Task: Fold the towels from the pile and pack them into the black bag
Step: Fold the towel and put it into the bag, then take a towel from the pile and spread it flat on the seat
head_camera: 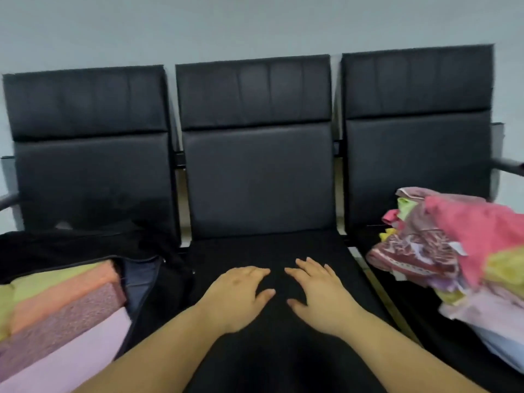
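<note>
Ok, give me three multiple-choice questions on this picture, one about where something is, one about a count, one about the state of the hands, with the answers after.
1. Where does the unfolded pile of towels lie?
A. on the right seat
B. on the middle seat
C. on the floor

2. How many black seat backs stand side by side against the wall?
A. two
B. three
C. four

3. What are the left hand and the right hand doing?
A. both grip a towel
B. one holds the bag's zip
C. both lie open and hold nothing

Answers:
1. A, the crumpled pink, yellow and patterned cloth is heaped on the right seat.
2. B, three backs show in a row.
3. C, the fingers are spread over the middle seat, with no cloth in them.
</note>
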The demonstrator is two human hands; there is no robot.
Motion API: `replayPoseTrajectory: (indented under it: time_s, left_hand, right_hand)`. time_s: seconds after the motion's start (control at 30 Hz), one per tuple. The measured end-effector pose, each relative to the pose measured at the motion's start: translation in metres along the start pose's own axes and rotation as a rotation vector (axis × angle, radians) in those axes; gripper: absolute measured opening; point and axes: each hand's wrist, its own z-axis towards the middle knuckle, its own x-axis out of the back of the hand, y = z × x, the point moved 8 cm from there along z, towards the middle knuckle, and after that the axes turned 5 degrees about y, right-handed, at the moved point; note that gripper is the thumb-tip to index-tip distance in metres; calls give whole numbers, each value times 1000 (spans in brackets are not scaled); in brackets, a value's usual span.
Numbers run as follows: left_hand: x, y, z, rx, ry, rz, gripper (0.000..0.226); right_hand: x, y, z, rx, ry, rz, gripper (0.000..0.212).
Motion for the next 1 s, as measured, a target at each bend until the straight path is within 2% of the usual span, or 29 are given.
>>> replayPoseTrajectory:
  time_s: [0.2, 0.47, 0.6, 0.73, 0.8, 0.9, 1.0]
  left_hand:
    - [-27, 116, 58, -96, -123, -98, 50]
    - [-50, 235, 119, -124, -47, -430, 30]
    - [-61, 260, 149, -23, -9, -572, 23]
    - [-87, 269, 173, 148, -52, -784, 32]
    - [-94, 271, 180, 220, -26, -876, 28]
    - [-94, 275, 187, 291, 19, -1020, 17]
    - [-93, 282, 192, 333, -7, -1136, 14]
  right_hand:
    - [70, 134, -63, -228, 273, 167, 59]
    - [140, 252, -115, -473, 638, 257, 40]
    - [136, 278, -118, -556, 652, 280, 38]
    - [131, 285, -112, -585, 651, 230, 37]
    - [130, 287, -109, -596, 668, 207, 35]
    - [133, 290, -106, -595, 721, 217, 24]
    - [132, 291, -102, -593, 736, 256, 16]
